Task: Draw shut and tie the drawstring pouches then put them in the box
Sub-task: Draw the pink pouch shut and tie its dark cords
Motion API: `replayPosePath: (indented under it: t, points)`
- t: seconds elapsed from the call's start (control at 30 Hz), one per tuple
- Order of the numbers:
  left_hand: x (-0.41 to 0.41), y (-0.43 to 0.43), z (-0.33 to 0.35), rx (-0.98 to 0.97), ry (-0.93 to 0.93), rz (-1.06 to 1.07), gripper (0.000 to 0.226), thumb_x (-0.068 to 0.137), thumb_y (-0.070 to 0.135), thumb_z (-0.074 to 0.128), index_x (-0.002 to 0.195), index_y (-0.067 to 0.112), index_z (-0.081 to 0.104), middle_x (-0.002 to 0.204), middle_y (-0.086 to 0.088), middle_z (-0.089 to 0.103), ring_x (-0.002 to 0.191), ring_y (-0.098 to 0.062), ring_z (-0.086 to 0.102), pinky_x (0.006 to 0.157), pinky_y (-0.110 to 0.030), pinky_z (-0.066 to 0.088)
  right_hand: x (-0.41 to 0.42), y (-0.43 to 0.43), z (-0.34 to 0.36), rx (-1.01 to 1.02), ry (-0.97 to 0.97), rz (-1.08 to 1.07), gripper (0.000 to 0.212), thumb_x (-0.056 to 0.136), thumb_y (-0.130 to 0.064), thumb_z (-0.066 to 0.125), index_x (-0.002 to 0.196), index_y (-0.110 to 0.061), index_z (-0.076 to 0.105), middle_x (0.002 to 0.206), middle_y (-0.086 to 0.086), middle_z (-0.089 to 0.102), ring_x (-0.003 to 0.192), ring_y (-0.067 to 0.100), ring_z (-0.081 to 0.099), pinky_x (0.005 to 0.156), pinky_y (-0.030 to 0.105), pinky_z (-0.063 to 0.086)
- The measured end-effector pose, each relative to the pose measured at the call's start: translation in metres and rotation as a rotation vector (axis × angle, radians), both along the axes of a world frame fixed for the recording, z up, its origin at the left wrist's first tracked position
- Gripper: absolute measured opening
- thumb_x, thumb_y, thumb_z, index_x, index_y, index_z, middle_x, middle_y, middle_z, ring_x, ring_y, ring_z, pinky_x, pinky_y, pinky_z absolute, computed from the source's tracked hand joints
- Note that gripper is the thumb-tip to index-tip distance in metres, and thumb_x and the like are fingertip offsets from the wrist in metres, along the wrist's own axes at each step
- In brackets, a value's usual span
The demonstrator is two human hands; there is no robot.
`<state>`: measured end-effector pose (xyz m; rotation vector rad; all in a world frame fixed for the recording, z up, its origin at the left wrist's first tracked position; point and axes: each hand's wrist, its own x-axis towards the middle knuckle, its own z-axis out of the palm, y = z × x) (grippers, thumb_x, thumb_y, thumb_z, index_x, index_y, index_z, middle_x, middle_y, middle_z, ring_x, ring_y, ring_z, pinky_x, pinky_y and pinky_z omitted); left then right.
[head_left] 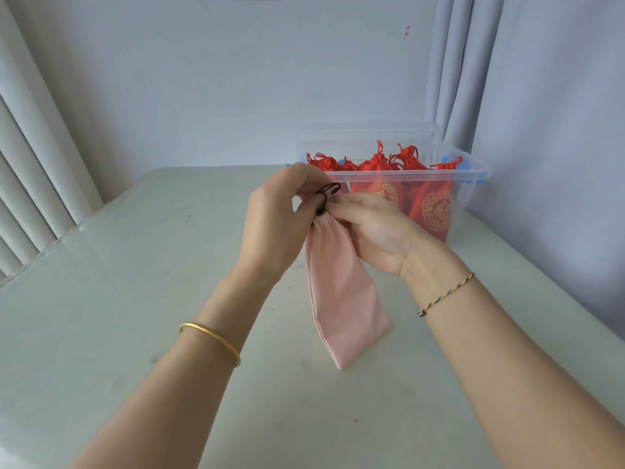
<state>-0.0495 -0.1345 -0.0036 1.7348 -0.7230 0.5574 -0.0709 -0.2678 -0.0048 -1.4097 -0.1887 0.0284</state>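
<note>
A long pink drawstring pouch (pixel 341 292) hangs above the table between my hands, its neck gathered tight under a small black bead. My left hand (pixel 277 225) pinches the black cord (pixel 328 190) just above the neck, where the cord forms a small loop. My right hand (pixel 375 228) grips the gathered neck and the cord from the right side. Behind them stands a clear plastic box (pixel 473 174) holding several tied red pouches (pixel 433 208) with gold emblems.
The pale green table (pixel 135 299) runs to a wall at the back and right. White curtains (pixel 453 69) hang behind the box, and vertical blinds (pixel 30 170) line the left side. The box's clear lid leans behind it.
</note>
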Motion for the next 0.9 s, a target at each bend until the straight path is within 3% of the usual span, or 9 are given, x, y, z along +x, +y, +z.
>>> replayPosePath:
  t: [0.1, 0.23, 0.4, 0.5, 0.6, 0.73, 0.8, 0.9]
  points:
    - [0.002, 0.0, -0.001, 0.0, -0.014, 0.008, 0.034, 0.078, -0.007, 0.057, 0.083, 0.026, 0.062, 0.078, 0.019, 0.063, 0.077, 0.0, 0.059, 0.067, -0.031, 0.055, 0.0, -0.002, 0.0, 0.007, 0.024, -0.059, 0.015, 0.091, -0.006, 0.053, 0.084, -0.006, 0.066, 0.072, 0.004, 0.069, 0.064, 0.01, 0.066, 0.06, 0.019, 0.052]
    - [0.001, 0.0, 0.002, -0.026, 0.033, -0.033, 0.03, 0.078, -0.008, 0.057, 0.084, 0.021, 0.063, 0.078, 0.016, 0.063, 0.075, 0.003, 0.057, 0.058, -0.018, 0.049, 0.002, 0.0, 0.0, 0.004, 0.02, -0.138, 0.013, 0.087, -0.003, 0.056, 0.079, -0.006, 0.066, 0.074, 0.011, 0.067, 0.069, 0.019, 0.063, 0.068, 0.026, 0.052]
    - [0.003, -0.002, 0.001, -0.03, 0.169, -0.081, 0.021, 0.08, -0.006, 0.06, 0.079, 0.014, 0.065, 0.072, 0.006, 0.063, 0.065, 0.0, 0.056, 0.048, -0.017, 0.048, 0.008, 0.002, -0.004, -0.417, -0.244, -0.522, 0.014, 0.083, -0.006, 0.054, 0.073, -0.008, 0.063, 0.059, -0.002, 0.054, 0.058, 0.011, 0.047, 0.059, 0.026, 0.036]
    - [0.003, -0.004, 0.001, -0.063, 0.253, -0.088, 0.018, 0.079, -0.007, 0.062, 0.076, 0.011, 0.065, 0.067, 0.005, 0.064, 0.054, -0.001, 0.055, 0.048, -0.018, 0.048, 0.006, 0.002, -0.003, -0.53, -0.31, -0.572, 0.011, 0.082, -0.005, 0.051, 0.079, -0.002, 0.062, 0.063, 0.002, 0.058, 0.06, 0.013, 0.05, 0.061, 0.029, 0.04]
    - [0.004, -0.003, 0.003, -0.125, 0.344, -0.089, 0.017, 0.079, -0.006, 0.063, 0.075, 0.01, 0.064, 0.066, 0.0, 0.066, 0.053, -0.005, 0.056, 0.052, -0.02, 0.05, 0.007, 0.001, -0.001, -0.506, -0.305, -0.569, 0.012, 0.083, -0.004, 0.05, 0.08, -0.006, 0.061, 0.073, 0.01, 0.063, 0.067, 0.016, 0.055, 0.068, 0.036, 0.047]
    - [0.007, 0.002, 0.004, -0.266, 0.52, -0.142, 0.007, 0.083, 0.002, 0.065, 0.077, 0.006, 0.064, 0.071, -0.007, 0.063, 0.06, -0.012, 0.056, 0.072, -0.026, 0.054, 0.008, -0.003, 0.001, -0.517, -0.286, -0.548, 0.023, 0.086, -0.007, 0.046, 0.068, -0.02, 0.051, 0.063, -0.005, 0.052, 0.062, 0.014, 0.047, 0.068, 0.034, 0.041]
    - [0.009, 0.003, 0.003, -0.317, 0.583, -0.153, 0.011, 0.085, 0.006, 0.063, 0.075, 0.009, 0.062, 0.073, -0.006, 0.062, 0.068, -0.014, 0.057, 0.081, -0.029, 0.053, 0.007, -0.005, 0.002, -0.48, -0.26, -0.549, 0.024, 0.088, -0.009, 0.043, 0.065, -0.018, 0.045, 0.06, -0.006, 0.043, 0.06, 0.016, 0.041, 0.066, 0.033, 0.037]
    - [0.012, 0.005, 0.002, -0.341, 0.642, -0.091, 0.014, 0.088, 0.013, 0.06, 0.075, 0.014, 0.058, 0.079, -0.001, 0.061, 0.075, -0.011, 0.058, 0.076, -0.027, 0.049, 0.004, -0.004, 0.006, -0.353, -0.191, -0.541, 0.022, 0.086, -0.01, 0.041, 0.065, -0.014, 0.04, 0.061, -0.001, 0.04, 0.059, 0.019, 0.039, 0.061, 0.033, 0.034]
